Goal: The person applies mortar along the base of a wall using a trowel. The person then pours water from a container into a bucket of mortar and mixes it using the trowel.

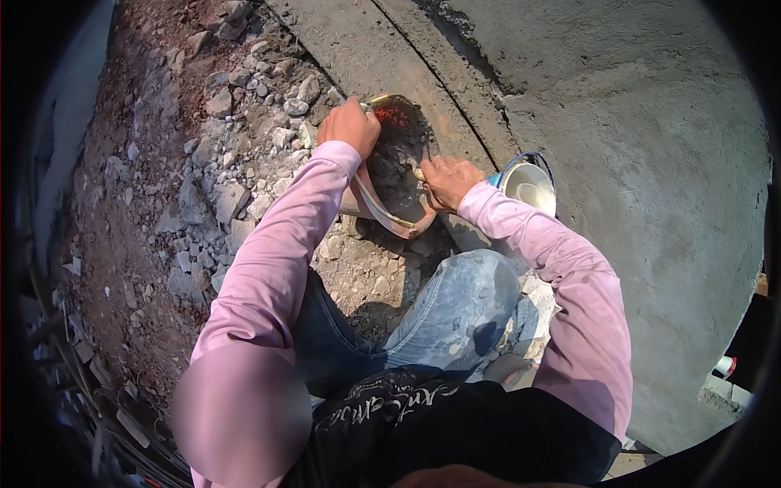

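Observation:
A pinkish bucket (415,227) is tilted in front of my knees, with wet grey mortar (400,167) inside and a patch of red at its far wall. My left hand (350,128) is closed on the bucket's far-left rim. At the bucket's right side, my right hand (449,180) is wrapped round a tool whose pale handle end (420,174) pokes out past the thumb. The rest of that tool is hidden by the hand and the mortar, so its kind does not show.
Just right of my right wrist stands a small white and blue pail (529,189) with a handle. Loose rubble (277,106) covers the ground on the left. A smooth grey cement surface (651,203) spreads on the right, with a grooved edge (443,77) beyond the bucket.

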Available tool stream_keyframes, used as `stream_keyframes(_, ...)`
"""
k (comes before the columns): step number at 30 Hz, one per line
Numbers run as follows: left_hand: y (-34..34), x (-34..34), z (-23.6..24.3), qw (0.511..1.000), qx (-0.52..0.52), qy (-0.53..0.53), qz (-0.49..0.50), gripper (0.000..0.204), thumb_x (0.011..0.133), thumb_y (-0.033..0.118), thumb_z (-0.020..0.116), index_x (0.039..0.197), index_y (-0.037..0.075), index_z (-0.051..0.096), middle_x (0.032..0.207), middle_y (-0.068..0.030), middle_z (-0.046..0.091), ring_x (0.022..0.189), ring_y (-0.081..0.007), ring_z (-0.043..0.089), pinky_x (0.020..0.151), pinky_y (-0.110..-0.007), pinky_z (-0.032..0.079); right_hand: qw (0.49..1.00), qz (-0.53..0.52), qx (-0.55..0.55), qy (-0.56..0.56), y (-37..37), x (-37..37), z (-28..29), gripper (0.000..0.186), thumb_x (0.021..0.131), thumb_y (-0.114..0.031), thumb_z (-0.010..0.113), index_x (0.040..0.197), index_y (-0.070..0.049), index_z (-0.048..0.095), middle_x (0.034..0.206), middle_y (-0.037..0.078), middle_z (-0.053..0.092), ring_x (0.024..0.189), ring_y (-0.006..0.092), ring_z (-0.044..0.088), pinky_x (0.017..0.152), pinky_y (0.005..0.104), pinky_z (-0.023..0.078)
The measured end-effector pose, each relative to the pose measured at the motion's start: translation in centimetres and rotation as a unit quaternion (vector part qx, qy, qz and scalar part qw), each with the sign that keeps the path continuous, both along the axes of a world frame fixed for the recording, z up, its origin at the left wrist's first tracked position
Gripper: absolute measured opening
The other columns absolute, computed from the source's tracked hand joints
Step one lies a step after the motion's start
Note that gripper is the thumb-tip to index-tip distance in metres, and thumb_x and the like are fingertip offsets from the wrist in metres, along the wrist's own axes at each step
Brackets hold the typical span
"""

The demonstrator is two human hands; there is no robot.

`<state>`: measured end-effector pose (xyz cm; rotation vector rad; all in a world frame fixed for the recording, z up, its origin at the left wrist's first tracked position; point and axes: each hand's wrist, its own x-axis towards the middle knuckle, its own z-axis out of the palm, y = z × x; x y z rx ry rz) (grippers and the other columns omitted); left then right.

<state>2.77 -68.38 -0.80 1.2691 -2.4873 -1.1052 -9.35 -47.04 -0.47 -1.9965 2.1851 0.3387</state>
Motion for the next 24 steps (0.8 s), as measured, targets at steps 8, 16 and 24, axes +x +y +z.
stream_keyframes(8,1.7,0.5,0.3,0.998,-0.001,0.018,-0.066,0.036,0.087,0.030,0.053,0.104,-0.001,0.059,0.098,-0.0273,0.064,0.096,-0.0433,0.061,0.086,-0.049,0.046,0.997,-0.054,0.061,0.006,-0.9,-1.8,-0.1,0.031,0.079,-0.026,0.061,0.100,-0.003,0.058,0.092,0.017,0.064,0.085,0.0331,0.066,0.075,0.0405,0.054)
stream_keyframes(16,-0.2,1.4,-0.7,0.994,-0.016,0.101,-0.048,0.035,0.085,0.030,0.056,0.102,0.000,0.061,0.092,-0.0273,0.064,0.091,-0.0449,0.060,0.082,-0.050,0.046,0.964,-0.195,0.113,-0.145,2.5,0.5,-2.8,0.032,0.080,-0.031,0.061,0.101,-0.007,0.065,0.095,0.023,0.066,0.092,0.0403,0.064,0.083,0.0482,0.050)
stream_keyframes(24,-0.5,0.6,-0.8,0.993,0.012,0.090,-0.071,0.043,0.083,0.031,0.060,0.111,-0.002,0.061,0.095,-0.0271,0.064,0.094,-0.0430,0.061,0.083,-0.046,0.046,0.882,-0.311,0.127,-0.331,-0.1,3.5,-4.4,0.040,0.077,-0.036,0.069,0.088,0.002,0.066,0.092,0.024,0.066,0.088,0.0360,0.065,0.077,0.0410,0.051)
